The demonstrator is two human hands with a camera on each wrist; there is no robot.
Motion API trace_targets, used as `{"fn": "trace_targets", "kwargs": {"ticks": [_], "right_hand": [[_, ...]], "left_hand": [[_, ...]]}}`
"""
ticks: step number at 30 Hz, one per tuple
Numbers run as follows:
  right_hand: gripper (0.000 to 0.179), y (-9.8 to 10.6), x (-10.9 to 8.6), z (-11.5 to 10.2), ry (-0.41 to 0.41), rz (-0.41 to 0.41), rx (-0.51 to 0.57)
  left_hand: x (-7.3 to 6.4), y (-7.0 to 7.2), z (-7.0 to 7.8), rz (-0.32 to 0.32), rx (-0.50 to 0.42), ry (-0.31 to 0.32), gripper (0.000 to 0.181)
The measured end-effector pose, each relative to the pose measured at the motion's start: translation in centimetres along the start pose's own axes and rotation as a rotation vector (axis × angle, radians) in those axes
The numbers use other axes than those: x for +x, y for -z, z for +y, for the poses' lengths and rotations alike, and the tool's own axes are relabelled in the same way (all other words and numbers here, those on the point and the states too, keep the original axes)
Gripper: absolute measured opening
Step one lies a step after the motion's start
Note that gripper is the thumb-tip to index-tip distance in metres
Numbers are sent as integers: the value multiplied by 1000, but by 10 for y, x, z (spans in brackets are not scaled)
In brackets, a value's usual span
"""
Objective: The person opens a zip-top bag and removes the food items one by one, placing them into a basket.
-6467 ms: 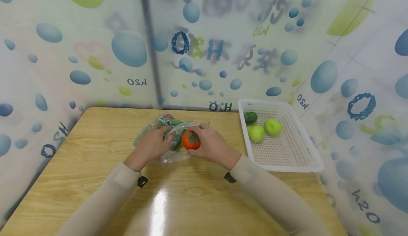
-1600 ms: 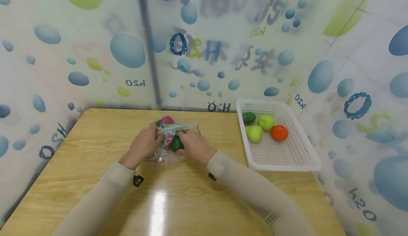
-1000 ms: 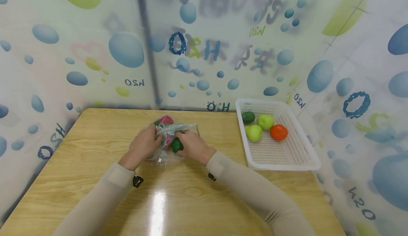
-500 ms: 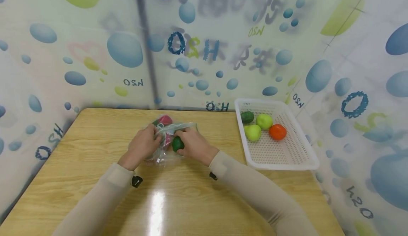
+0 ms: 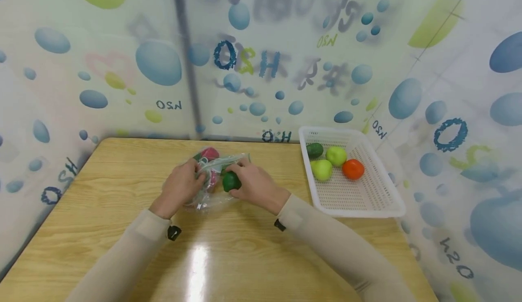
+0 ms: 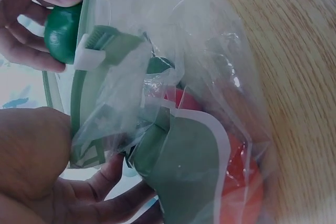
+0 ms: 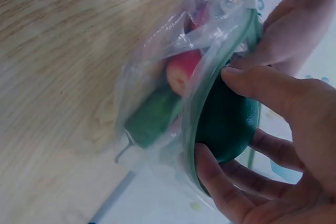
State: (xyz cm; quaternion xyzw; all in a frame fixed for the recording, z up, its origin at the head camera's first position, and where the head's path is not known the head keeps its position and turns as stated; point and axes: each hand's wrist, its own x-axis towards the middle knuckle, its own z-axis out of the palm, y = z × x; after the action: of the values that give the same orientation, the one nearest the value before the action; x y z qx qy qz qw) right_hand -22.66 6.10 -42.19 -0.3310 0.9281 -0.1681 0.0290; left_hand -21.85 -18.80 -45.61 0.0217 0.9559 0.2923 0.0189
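Head view: right hand (image 5: 258,185), fingers curled round dark-green round fruit (image 5: 231,182) at zip bag (image 6: 194,156) mouth. Left hand (image 5: 179,186) fingers pinch bag's edge. White plastic basket (image 5: 359,213) right of bag.

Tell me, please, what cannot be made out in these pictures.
Head view: part of the dark green item, hidden by the right hand.
Left wrist view: the red-orange item, partly hidden by the bag, cut off by the bottom edge.
Left wrist view: the left hand, cut off by the left edge.
Right wrist view: the reddish item, blurred by the creased bag.
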Motion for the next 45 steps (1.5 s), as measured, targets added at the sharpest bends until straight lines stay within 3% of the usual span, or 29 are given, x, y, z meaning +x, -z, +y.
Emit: {"fn": "trace_targets", "kwargs": {"ticks": [9,18,23,28,33,39,45], "right_hand": [[59,20,-15,5,17,78,62],[63,54,-34,13,3,136,90],[64,70,-46,26,-33,170,120],[63,83,-56,47,-52,251,72],[60,100,-67,74,-170,250,48],[63,117,-85,119,-344,184,14],[62,130,-105,166,-460,118,-17]], "left_hand": [[-6,5,2,28,44,22,34],[-9,5,5,38,57,49,39],[-12,7,8,35,71,46,45],[-17,10,12,19,89,51,51],[-23,13,14,2,109,60,56],[-30,17,13,-38,101,74,64],[-34,19,12,-31,84,32,64]]}}
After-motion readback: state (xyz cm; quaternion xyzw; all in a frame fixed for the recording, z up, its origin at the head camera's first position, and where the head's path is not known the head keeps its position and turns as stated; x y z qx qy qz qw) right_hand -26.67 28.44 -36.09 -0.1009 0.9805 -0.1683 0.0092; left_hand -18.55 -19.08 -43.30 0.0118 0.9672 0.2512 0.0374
